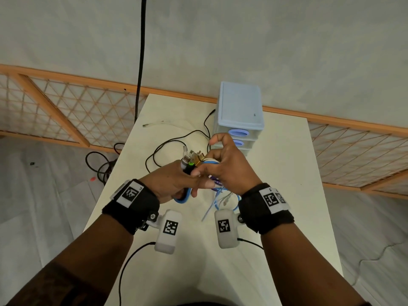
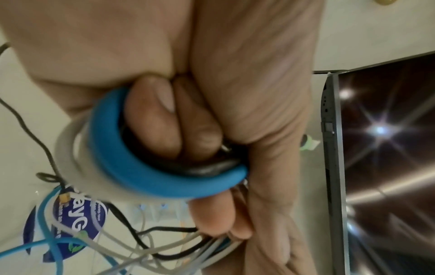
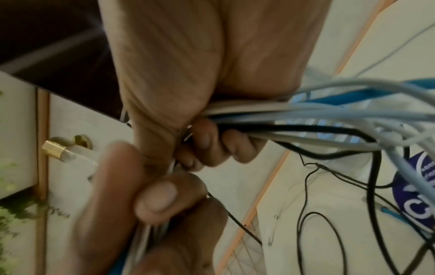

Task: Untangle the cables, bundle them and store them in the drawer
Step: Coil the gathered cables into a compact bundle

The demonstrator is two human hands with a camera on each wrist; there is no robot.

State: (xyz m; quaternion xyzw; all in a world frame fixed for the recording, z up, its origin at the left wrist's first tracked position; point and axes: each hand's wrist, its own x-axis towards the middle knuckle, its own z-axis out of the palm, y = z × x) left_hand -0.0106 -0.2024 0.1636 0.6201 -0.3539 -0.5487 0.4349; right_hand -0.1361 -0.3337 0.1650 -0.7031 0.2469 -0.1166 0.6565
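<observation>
Up above the table [image 1: 276, 250], both hands meet on the cables [image 1: 194, 161]. Left hand [image 1: 171, 184] is fisted round their folded loops, plugs sticking up past its knuckles. Right hand [image 1: 227, 171] curls its fingers round the same strands. Behind stands the drawer unit [image 1: 239, 111], its drawers closed.

From my head view, the right hand [image 1: 223, 164] covers the lower fronts of the drawer unit [image 1: 239, 111] and most of the cable bundle [image 1: 194, 161]. At six o'clock my forearms run off the frame. The purple label [image 2: 77, 219] lies half under cables, its print unreadable. The connector [image 3: 55, 148] at nine o'clock is blurred.
</observation>
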